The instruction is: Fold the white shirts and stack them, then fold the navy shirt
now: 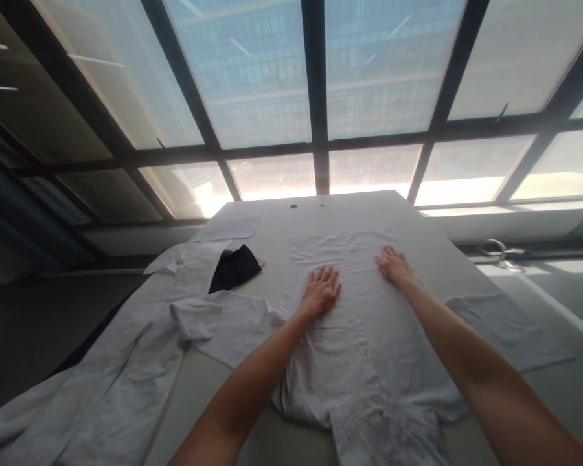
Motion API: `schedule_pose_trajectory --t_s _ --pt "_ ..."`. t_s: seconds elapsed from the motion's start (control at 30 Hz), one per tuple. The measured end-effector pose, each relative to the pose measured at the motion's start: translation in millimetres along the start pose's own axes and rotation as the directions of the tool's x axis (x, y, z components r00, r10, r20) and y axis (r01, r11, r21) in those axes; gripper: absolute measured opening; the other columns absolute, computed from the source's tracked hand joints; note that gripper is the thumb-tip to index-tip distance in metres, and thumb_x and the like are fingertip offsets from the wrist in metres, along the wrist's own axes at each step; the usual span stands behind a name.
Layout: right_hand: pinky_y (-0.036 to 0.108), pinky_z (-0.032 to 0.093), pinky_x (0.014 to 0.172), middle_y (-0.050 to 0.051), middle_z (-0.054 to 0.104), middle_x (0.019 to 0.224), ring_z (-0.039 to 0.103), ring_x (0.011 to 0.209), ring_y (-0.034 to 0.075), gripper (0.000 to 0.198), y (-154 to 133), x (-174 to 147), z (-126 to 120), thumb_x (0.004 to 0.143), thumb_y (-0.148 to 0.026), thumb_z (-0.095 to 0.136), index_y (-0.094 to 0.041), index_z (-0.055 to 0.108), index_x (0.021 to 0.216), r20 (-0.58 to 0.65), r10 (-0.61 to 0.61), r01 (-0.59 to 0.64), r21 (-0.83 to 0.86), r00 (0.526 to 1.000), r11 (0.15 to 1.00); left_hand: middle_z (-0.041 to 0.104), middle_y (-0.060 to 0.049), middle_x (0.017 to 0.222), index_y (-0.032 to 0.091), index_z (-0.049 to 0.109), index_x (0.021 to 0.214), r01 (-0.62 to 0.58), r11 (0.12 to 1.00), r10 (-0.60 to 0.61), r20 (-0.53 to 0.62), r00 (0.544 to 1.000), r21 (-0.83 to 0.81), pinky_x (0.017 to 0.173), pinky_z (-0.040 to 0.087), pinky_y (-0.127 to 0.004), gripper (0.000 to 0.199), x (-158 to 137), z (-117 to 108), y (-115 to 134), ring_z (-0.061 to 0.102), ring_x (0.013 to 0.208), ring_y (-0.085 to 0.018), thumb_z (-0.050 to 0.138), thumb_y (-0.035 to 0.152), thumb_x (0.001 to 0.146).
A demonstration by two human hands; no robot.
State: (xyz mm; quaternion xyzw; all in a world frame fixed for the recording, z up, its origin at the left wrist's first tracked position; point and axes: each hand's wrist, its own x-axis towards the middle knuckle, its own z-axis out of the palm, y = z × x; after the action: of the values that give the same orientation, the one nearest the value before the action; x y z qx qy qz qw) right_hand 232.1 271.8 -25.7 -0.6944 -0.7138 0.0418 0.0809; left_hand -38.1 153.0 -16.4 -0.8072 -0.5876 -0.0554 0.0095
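A white garment with long sleeves, which looks like a shirt or coat (pixel 350 310), lies spread on the white table (pixel 272 223). Its sleeves reach out to the left and right, and wrinkles run down its front. My left hand (pixel 321 289) rests on the left part of the cloth, palm down with fingers spread. Farther up, near the garment's right edge, my right hand (pixel 392 263) lies on the fabric with its fingers stretched out. Neither hand grips anything. The lower end of the garment bunches toward me, near the table's front.
Another white garment (pixel 121 349) hangs over the table's left edge, with a dark navy cloth (pixel 236 266) beside it. A folded white cloth (pixel 228 228) lies at the back left. Large windows (pixel 262 71) stand beyond the table. A pale ring-shaped object (pixel 495 248) is at the right.
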Motion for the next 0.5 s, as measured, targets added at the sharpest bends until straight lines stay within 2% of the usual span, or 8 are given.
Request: schedule_pose_trajectory --t_s 0.1,0.23,0.3,0.5 --pt "0.047 0.021 0.119 0.019 0.029 0.162 0.024 0.150 0.027 0.060 -9.5 -5.4 1.5 0.102 -0.033 0.023 -0.008 0.031 0.156 -0.048 0.004 -0.004 0.010 0.999 1.000 0.025 -0.003 0.166 0.025 0.032 0.158 0.000 1.000 0.000 -0.005 1.000 -0.001 0.122 0.018 -0.051 0.060 -0.3 -0.3 -0.2 0.019 0.153 -0.027 0.023 0.052 0.104" --pt "0.045 0.020 0.120 0.014 0.031 0.162 0.024 0.150 0.023 0.058 -38.1 -20.2 7.8 0.102 -0.032 0.024 -0.012 0.035 0.155 -0.030 -0.135 0.136 0.031 0.990 0.990 0.024 -0.003 0.166 0.025 0.029 0.158 0.005 1.000 -0.005 0.024 1.000 0.013 0.122 0.017 -0.052 0.061 0.5 -0.6 -1.5 0.018 0.153 -0.028 0.027 0.049 0.103" --pt "0.047 0.017 0.121 0.013 0.030 0.163 0.023 0.151 0.023 0.058 -46.3 -25.5 9.3 0.102 -0.034 0.025 -0.014 0.035 0.155 -0.007 -0.159 0.159 0.028 0.987 0.987 0.023 -0.005 0.166 0.024 0.029 0.158 0.007 1.000 -0.007 0.038 0.999 0.014 0.122 0.017 -0.054 0.061 4.2 0.3 1.0 0.017 0.153 -0.030 0.029 0.048 0.102" --pt "0.049 0.014 0.121 0.011 0.025 0.165 0.019 0.152 0.023 0.060 -46.6 -26.7 7.6 0.102 -0.033 0.023 -0.013 0.031 0.157 0.022 -0.158 0.158 0.000 0.987 0.988 0.020 -0.007 0.167 0.020 0.027 0.159 -0.077 0.996 0.077 -0.002 0.997 -0.034 0.122 0.017 -0.053 0.063 43.7 8.6 27.4 0.015 0.154 -0.025 0.026 0.049 0.102"
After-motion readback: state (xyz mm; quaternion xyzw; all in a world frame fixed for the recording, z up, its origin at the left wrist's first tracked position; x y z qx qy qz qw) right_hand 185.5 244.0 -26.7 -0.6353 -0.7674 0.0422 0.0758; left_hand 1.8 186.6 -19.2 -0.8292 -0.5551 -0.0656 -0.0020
